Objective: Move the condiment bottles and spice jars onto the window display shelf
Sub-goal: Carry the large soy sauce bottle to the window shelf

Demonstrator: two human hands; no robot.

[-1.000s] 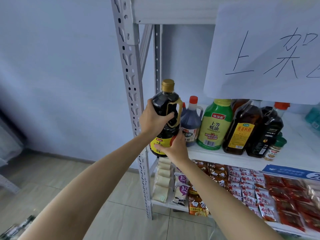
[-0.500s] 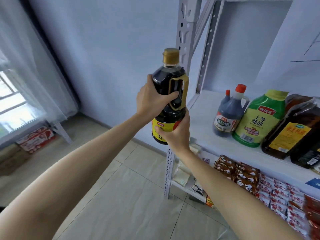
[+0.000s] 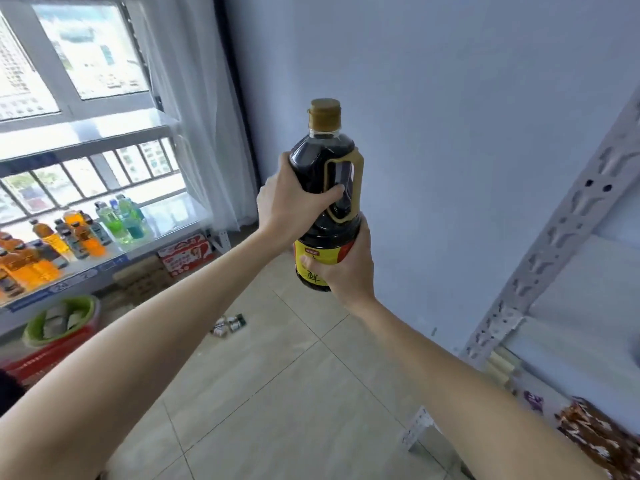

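Currently carrying soy sauce bottle (image 3: 325,199) upright, long axis vertical, mid-air over floor: left hand (image 3: 291,206) wrapping shoulder, right hand (image 3: 346,268) cupping base. Window display shelf (image 3: 86,271) lying well apart, leftward; left hand nearer.

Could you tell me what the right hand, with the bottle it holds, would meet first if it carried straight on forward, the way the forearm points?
Probably the bare blue wall. The right hand grips the soy sauce bottle with nothing visible between them and it, though depth is unclear.
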